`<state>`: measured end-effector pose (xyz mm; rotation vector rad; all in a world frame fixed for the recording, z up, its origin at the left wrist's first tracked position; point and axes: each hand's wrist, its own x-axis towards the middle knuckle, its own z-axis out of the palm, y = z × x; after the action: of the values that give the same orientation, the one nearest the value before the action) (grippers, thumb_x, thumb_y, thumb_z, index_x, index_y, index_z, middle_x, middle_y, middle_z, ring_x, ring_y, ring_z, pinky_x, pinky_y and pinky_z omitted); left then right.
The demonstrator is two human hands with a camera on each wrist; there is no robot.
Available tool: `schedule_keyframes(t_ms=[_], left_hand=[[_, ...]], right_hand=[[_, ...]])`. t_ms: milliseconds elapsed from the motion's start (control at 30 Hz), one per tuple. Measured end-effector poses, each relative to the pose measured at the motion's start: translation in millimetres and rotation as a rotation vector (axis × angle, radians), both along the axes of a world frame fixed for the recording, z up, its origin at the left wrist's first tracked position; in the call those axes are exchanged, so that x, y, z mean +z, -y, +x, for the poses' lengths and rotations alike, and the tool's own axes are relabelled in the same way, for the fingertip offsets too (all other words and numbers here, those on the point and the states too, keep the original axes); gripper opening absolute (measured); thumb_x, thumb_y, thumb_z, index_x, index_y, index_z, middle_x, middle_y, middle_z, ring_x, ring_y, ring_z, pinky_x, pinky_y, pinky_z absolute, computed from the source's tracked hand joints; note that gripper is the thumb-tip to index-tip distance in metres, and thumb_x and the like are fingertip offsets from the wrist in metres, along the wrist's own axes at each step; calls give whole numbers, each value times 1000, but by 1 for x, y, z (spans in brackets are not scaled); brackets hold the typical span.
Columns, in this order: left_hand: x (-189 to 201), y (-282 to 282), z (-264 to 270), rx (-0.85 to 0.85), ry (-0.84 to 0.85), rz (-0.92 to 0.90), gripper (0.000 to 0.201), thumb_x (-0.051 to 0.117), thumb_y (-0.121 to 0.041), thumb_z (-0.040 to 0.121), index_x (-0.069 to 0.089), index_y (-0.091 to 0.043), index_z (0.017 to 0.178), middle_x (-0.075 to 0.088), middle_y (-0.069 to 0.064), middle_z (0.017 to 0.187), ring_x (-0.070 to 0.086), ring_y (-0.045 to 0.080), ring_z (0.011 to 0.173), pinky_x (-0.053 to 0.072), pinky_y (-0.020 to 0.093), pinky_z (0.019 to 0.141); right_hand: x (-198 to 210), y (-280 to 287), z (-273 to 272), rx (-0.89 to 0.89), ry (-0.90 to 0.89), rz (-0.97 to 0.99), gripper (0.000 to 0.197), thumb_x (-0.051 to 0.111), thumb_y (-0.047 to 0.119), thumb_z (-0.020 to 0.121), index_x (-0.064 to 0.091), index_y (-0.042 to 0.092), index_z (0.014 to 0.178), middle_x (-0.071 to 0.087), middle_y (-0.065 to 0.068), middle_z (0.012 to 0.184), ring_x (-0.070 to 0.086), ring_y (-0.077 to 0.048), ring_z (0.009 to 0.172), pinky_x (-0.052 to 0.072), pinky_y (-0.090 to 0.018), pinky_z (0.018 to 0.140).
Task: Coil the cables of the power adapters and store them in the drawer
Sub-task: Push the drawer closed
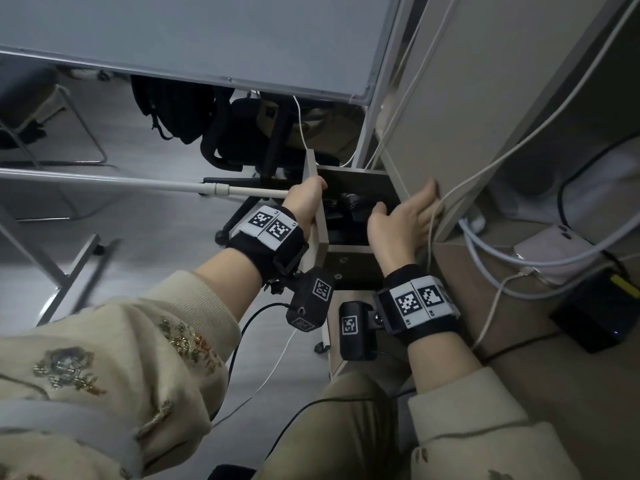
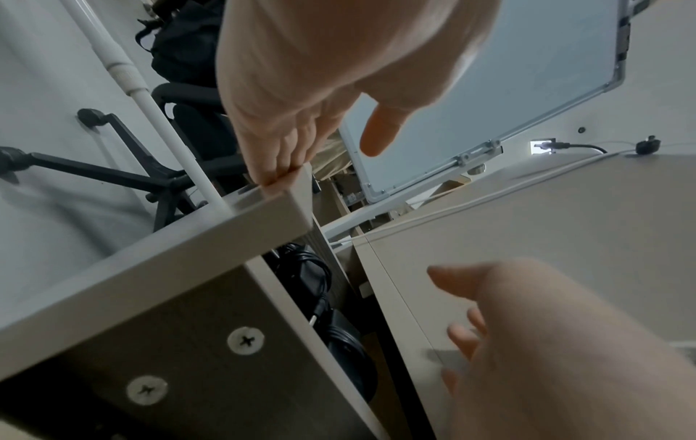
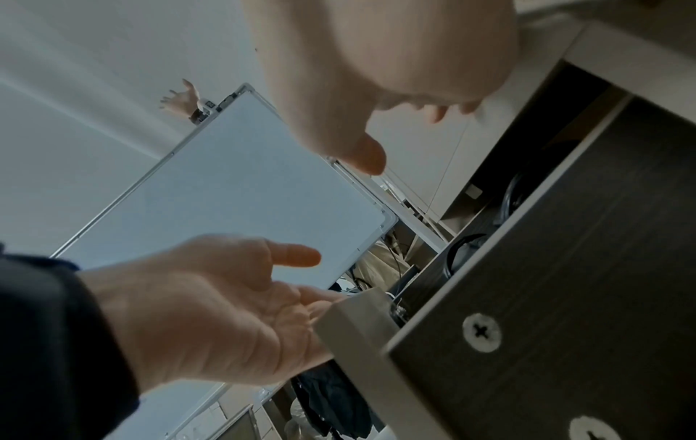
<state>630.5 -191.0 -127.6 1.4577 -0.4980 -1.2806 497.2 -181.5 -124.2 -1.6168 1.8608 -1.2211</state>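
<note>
The drawer (image 1: 318, 216) of a beige cabinet (image 1: 450, 98) stands partly pulled out, with black power adapters (image 1: 349, 206) and coiled cables lying inside. My left hand (image 1: 306, 202) rests with straight fingers against the outer face of the drawer front (image 2: 188, 247), thumb held away. My right hand (image 1: 405, 216) lies flat on the cabinet face just above the opening, holding nothing. In the left wrist view the adapters (image 2: 312, 279) show in the narrow gap behind the front panel. The right wrist view shows my left hand (image 3: 226, 303) at the panel's edge and black cable loops (image 3: 463, 250) inside.
White cables (image 1: 485, 168) hang across the cabinet near my right hand. A black box (image 1: 599, 313) and a pale device (image 1: 550, 251) lie on the surface to the right. A whiteboard (image 1: 207, 36), a black office chair (image 1: 249, 133) and a white pole (image 1: 104, 178) stand beyond the drawer.
</note>
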Motion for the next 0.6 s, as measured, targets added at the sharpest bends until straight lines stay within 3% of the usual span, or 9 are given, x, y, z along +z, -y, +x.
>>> schedule_keyframes(t_ms=[67,133,267,367,500,600], left_hand=[[6,-5,-8,-23,8,-15,47,50,-28,92,47,-2,131,55,7,112,57,18,97,47,27,77],[1,-2,-12,-46,-13,-10,38,48,-22,97,46,-4,131,55,5,105,55,13,87,43,25,66],[0,2,-23,-56,-27,2,41,51,-24,96,51,-5,132,57,3,94,55,13,84,44,28,75],[-3,7,-28,-101,-16,26,27,50,-25,95,54,-10,116,50,0,79,51,13,76,44,31,82],[-4,13,-33,-143,-17,24,28,51,-26,93,56,-10,116,58,2,89,56,17,98,43,34,89],[-4,17,-33,-180,-19,27,19,50,-26,94,58,-11,103,56,0,81,54,16,88,42,34,91]], right_hand=[[0,-1,-1,9,15,-37,77,60,15,88,16,17,150,16,-10,156,15,-29,146,17,-44,117],[1,2,-3,76,27,-5,70,58,13,91,19,15,150,20,-11,156,17,-28,145,18,-42,117],[1,6,-8,162,64,66,66,52,15,95,18,13,152,19,-9,159,16,-25,147,17,-41,121],[1,7,-9,181,37,106,65,48,19,98,15,14,153,14,-8,161,11,-23,149,12,-40,122],[6,13,-6,230,106,162,61,44,16,101,15,11,154,18,-9,160,18,-22,147,16,-32,118],[11,25,3,262,78,200,59,43,20,100,19,10,153,23,-9,159,21,-24,147,18,-39,121]])
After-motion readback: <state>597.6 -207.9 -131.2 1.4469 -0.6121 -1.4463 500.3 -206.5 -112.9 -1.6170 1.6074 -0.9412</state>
